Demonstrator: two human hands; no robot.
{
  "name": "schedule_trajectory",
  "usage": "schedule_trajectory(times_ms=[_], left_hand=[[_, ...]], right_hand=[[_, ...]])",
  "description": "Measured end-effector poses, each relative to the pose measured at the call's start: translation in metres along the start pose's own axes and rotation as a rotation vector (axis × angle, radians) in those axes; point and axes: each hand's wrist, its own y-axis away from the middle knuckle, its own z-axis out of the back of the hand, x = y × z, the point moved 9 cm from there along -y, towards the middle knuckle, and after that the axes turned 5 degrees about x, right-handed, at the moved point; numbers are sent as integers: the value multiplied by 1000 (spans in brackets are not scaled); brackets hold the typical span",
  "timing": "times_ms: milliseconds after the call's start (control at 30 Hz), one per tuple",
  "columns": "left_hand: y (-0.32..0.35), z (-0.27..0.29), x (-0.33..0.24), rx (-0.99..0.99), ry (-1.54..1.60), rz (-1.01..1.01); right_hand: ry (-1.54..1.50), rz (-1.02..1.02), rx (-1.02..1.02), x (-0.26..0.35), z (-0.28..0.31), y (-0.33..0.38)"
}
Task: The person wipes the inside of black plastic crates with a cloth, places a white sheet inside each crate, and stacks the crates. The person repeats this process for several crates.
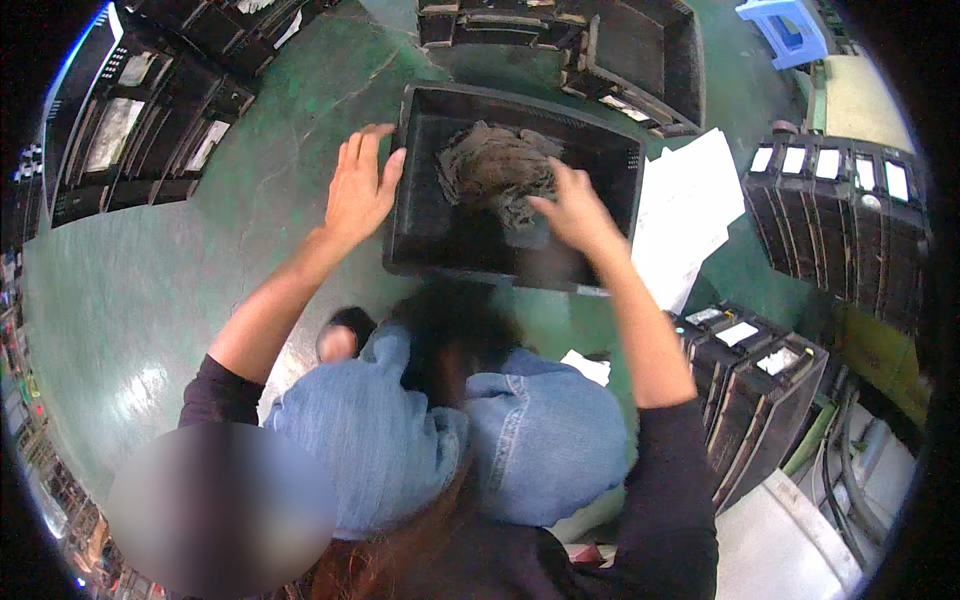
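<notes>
Left hand: the left hand lay flat with fingers spread, resting on the left rim of the black crate, at about 11 o'clock from the person's knees.
Right hand: the right hand reached into the crate at about 1 o'clock, fingers curled down at the edge of the brown bundle; whether they were clamped on it could not be told, since the hand was blurred.
Brown bundle: a tangled, fibrous grey-brown mass, it sat inside the crate toward the far wall, at 12 o'clock from the person.
Black crate: a rectangular plastic bin with perforated walls, it stood on the green floor directly in front of the knees.
Knees: 2 knees in blue jeans were bent just below the crate, at 6 o'clock from it.
White sheets: white sheets lay at 3 o'clock, just beside the crate.
Stacked trays: black trays with white labels stood at 3 o'clock, farther out; more black trays stood at 10 o'clock.
Stool: a blue stool stood at 1 o'clock, well apart.
</notes>
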Motion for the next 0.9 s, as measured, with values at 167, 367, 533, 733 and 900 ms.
schedule_trajectory(times_ms=[167,367,533,733,900], left_hand=[[-42,-42,28,108,67,287],[-45,-33,18,-28,80,197],[-50,-36,6,-5,109,182],[-50,-39,12,29,146,214],[-48,-35,14,-23,102,130]], right_hand=[[-49,448,-47,116,-105,-64],[299,157,-174,-14,-39,-56],[456,-296,-359,-80,-26,-33],[109,462,-460,103,-88,-92],[377,388,-332,86,-87,-97]])
